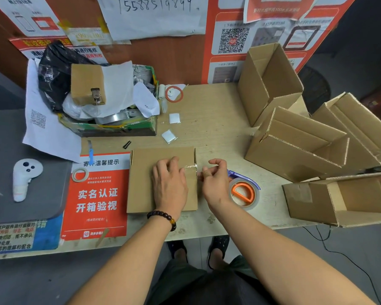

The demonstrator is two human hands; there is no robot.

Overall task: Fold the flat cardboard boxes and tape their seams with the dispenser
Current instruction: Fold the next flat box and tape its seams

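Folded brown cardboard box (163, 179) lies on the pale wooden bench (216, 119), near its front edge. Left hand (168, 183) rests flat on the box top, fingers straight, pressing; grip released. A strip of clear tape (190, 168) runs over the box's right edge, just beyond the left fingertips. Right hand (215, 179) sits just beside that edge, fingers curled, pinching the tape end. Clear tape dispenser with orange core (243, 192) lies on the bench behind the right wrist. Open brown boxes (295, 142) stand farther right.
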